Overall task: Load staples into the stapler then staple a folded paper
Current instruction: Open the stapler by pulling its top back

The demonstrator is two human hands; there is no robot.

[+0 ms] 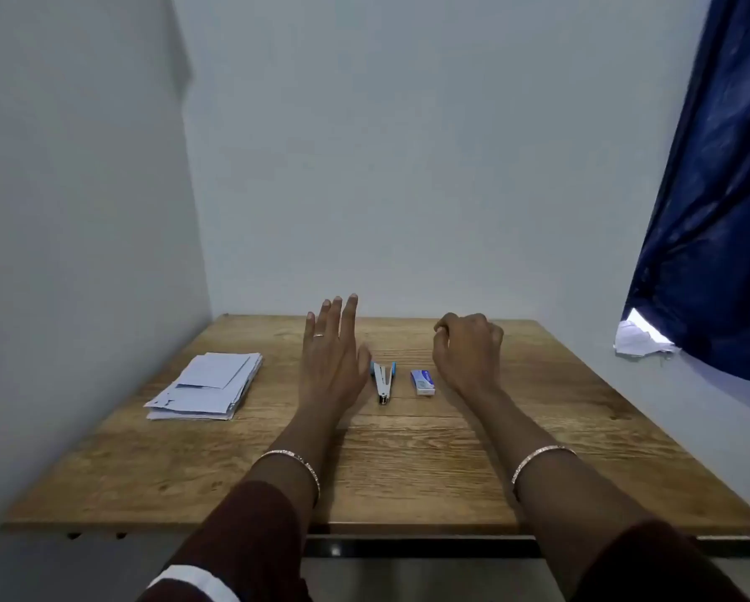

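Note:
A small white and blue stapler (383,381) lies on the wooden table (408,471) near its middle, pointing toward me. A little blue staple box (422,382) lies just right of it. A stack of folded white papers (210,385) rests at the left. My left hand (331,358) hovers flat just left of the stapler, fingers spread, holding nothing. My right hand (468,354) hangs to the right of the staple box with its fingers curled loosely inward; nothing shows in it.
White walls close the table at the back and left. A dark blue curtain (712,210) hangs at the right, with a white scrap (638,338) at its lower corner. The table's front edge runs near my forearms.

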